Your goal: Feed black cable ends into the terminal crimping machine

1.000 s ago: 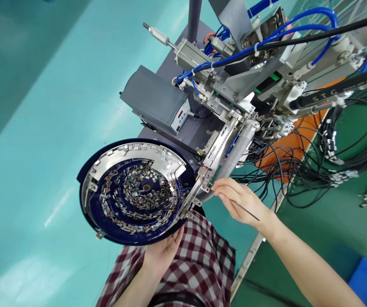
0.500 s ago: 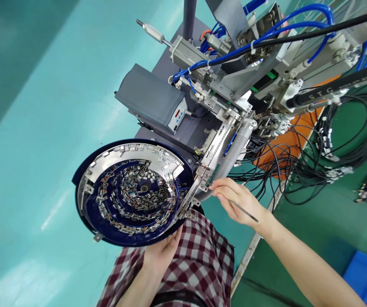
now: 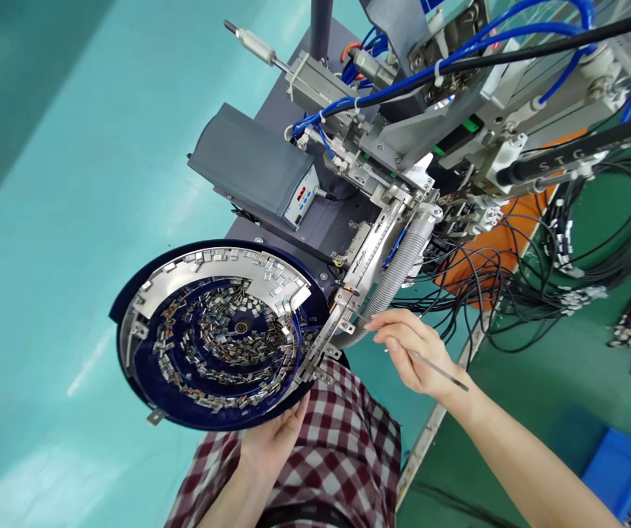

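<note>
One thin metal pick (image 3: pixel 437 369) is pinched between the thumb and fingertips of the right hand (image 3: pixel 411 352). Its long end trails back over the wrist, and its tip is hidden among the fingers. Held like a pen, it seems to be gripped for fine poking rather than force. The hand hovers just beside the lower end of the steel feed track (image 3: pixel 373 246) and the grey ribbed hose (image 3: pixel 398 268); I cannot tell whether the tip touches either.

The left hand (image 3: pixel 271 440) presses up against the near rim of the blue feeder bowl (image 3: pixel 205 420), seemingly to steady it. Its fingers go under the bowl, so whether they are curled or spread is not visible. Small metal clips (image 3: pixel 221 337) crowd the bowl's spiral ledges (the outer ledge carries them towards the track).

Further out are a grey control box (image 3: pixel 249 165), blue air lines (image 3: pixel 513 33) and black cables (image 3: pixel 513 293) on the green bench (image 3: pixel 541 381). A blue bin (image 3: pixel 618 469) sits at the lower right, and a checked shirt (image 3: pixel 343 447) shows below.
</note>
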The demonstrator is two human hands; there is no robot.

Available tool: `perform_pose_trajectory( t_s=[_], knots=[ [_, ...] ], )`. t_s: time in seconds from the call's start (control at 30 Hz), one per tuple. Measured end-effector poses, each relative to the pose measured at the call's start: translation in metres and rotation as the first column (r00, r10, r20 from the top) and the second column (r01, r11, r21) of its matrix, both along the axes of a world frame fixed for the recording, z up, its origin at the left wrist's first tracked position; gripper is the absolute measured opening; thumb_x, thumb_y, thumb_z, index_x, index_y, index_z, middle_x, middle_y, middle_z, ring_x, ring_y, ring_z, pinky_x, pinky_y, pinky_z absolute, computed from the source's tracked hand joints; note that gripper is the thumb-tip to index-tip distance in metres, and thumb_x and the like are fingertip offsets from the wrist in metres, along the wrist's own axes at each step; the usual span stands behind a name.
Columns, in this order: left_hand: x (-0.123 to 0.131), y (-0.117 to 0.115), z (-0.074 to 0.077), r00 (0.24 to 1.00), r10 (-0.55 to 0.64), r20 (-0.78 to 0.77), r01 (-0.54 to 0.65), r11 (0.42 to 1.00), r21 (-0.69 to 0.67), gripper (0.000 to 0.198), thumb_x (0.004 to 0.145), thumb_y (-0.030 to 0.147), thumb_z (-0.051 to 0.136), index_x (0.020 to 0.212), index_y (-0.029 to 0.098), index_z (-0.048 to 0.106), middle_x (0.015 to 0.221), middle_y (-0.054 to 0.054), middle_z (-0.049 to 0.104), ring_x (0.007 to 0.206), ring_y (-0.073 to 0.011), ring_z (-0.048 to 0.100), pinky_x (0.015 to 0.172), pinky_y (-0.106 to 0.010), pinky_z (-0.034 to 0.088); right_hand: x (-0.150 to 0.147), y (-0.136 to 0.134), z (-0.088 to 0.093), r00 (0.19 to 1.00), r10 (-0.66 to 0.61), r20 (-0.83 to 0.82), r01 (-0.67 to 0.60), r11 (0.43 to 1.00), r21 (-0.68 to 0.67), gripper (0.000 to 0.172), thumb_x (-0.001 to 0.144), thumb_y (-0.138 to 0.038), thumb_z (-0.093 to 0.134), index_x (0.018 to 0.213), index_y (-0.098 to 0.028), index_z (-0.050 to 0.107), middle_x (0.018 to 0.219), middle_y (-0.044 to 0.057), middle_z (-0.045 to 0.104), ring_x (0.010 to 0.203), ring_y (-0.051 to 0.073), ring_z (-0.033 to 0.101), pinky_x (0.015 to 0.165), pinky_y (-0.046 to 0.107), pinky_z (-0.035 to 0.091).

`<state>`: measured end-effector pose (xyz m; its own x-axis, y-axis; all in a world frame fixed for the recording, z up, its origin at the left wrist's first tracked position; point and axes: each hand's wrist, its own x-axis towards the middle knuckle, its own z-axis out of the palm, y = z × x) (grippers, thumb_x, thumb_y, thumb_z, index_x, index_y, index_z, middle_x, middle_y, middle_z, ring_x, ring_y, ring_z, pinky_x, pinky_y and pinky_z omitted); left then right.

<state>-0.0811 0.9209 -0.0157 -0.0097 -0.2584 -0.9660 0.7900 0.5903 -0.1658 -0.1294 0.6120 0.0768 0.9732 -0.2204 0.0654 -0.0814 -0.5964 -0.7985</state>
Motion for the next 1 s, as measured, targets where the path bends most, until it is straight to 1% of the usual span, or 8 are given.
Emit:
perform_pose_trajectory(
  t_s=[0.1,0.37,0.47,0.57,0.7,0.8,0.9,1.0],
  knots=[
    [0.000,0.000,0.000,1.000,-0.001,0.001,0.001,1.000,-0.001,0.034,0.097,0.031,0.037,0.110,0.023,0.067,0.114,-0.012,0.071,0.119,-0.0281,0.057,0.102,-0.052,0.046,0.002,0.000,-0.002,1.000,-0.001,-0.001,0.001,1.000,0.005,0.020,0.092,-0.010,0.040,0.100,-0.020,0.056,0.102,0.009,0.062,0.096,0.020,0.063,0.078,0.033,0.057],
    [0.000,-0.003,0.002,1.000,0.015,0.004,-0.015,1.000,0.000,0.035,0.096,0.031,0.037,0.107,0.023,0.069,0.114,-0.012,0.071,0.120,-0.0291,0.056,0.104,-0.053,0.043,0.004,-0.001,-0.005,1.000,-0.010,-0.020,0.011,0.999,0.046,0.020,0.094,-0.012,0.039,0.099,-0.019,0.057,0.101,0.010,0.062,0.094,0.020,0.064,0.075,0.034,0.058],
    [0.001,-0.003,0.003,1.000,0.024,-0.007,-0.024,1.000,0.009,0.034,0.096,0.032,0.038,0.107,0.022,0.069,0.115,-0.012,0.070,0.120,-0.0296,0.056,0.104,-0.053,0.044,0.002,-0.002,-0.005,1.000,-0.012,-0.013,0.013,0.999,0.043,0.020,0.094,-0.011,0.039,0.099,-0.019,0.057,0.101,0.010,0.061,0.094,0.020,0.063,0.073,0.033,0.057],
    [0.002,-0.004,0.003,0.999,0.021,-0.024,-0.020,0.999,0.037,0.035,0.096,0.032,0.038,0.106,0.022,0.069,0.113,-0.012,0.071,0.119,-0.0298,0.058,0.102,-0.053,0.046,0.001,-0.003,-0.005,1.000,0.003,-0.022,-0.002,1.000,0.029,0.019,0.093,-0.010,0.039,0.098,-0.018,0.056,0.100,0.010,0.061,0.091,0.019,0.063,0.072,0.032,0.057],
    [0.003,-0.006,0.005,0.999,0.000,-0.051,0.005,0.996,0.093,0.037,0.097,0.033,0.035,0.107,0.021,0.069,0.112,-0.012,0.071,0.119,-0.0299,0.057,0.099,-0.053,0.049,0.005,-0.002,-0.005,0.997,0.058,-0.041,-0.058,0.998,0.006,0.018,0.093,-0.010,0.040,0.097,-0.018,0.056,0.099,0.011,0.061,0.085,0.018,0.063,0.068,0.030,0.057],
    [0.005,-0.010,0.008,0.999,-0.004,-0.055,0.011,0.993,0.118,0.037,0.097,0.031,0.034,0.109,0.022,0.068,0.113,-0.012,0.071,0.121,-0.0298,0.055,0.098,-0.053,0.049,0.006,-0.001,-0.008,0.995,0.098,-0.037,-0.099,0.995,-0.033,0.018,0.093,-0.010,0.040,0.099,-0.017,0.055,0.102,0.011,0.061,0.088,0.018,0.064,0.070,0.030,0.058],
    [0.007,-0.013,0.010,0.999,-0.005,-0.044,0.012,0.989,0.146,0.034,0.096,0.030,0.037,0.110,0.022,0.068,0.113,-0.012,0.071,0.120,-0.0301,0.056,0.097,-0.053,0.050,0.004,0.001,-0.010,0.995,0.096,-0.040,-0.099,0.992,-0.080,0.018,0.094,-0.011,0.041,0.102,-0.017,0.055,0.104,0.012,0.063,0.093,0.019,0.065,0.074,0.031,0.059],
    [0.008,-0.015,0.012,0.999,-0.013,-0.035,0.019,0.986,0.167,0.033,0.096,0.029,0.039,0.108,0.024,0.069,0.112,-0.010,0.072,0.118,-0.0306,0.058,0.095,-0.053,0.051,0.003,0.003,-0.011,0.994,0.107,-0.032,-0.110,0.988,-0.105,0.016,0.094,-0.012,0.041,0.100,-0.017,0.055,0.102,0.011,0.064,0.091,0.019,0.066,0.073,0.030,0.059]
  ],
)
